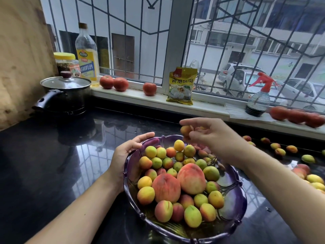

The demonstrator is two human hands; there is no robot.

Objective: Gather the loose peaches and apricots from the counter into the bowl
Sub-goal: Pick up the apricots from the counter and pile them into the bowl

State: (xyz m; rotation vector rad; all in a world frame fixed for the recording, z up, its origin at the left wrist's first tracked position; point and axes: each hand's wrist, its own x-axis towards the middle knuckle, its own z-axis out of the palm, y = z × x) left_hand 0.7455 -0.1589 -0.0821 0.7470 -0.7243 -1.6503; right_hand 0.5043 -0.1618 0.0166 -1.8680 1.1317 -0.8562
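Observation:
A purple glass bowl (pixel 233 199) stands on the black counter, holding two large peaches (pixel 191 178) and several small apricots (pixel 156 152). My left hand (pixel 126 152) grips the bowl's left rim, thumb over the edge. My right hand (pixel 211 136) hovers above the bowl's far side and holds a small apricot (pixel 186 129) in its curled fingers. Several loose apricots and peaches (pixel 279 152) lie on the counter to the right of the bowl.
A lidded pot (pixel 65 92) stands at the back left. On the windowsill sit a bottle (pixel 87 53), a yellow-lidded jar (pixel 66 63), tomatoes (pixel 149 88), a yellow packet (pixel 182 85) and a spray bottle (pixel 258 95).

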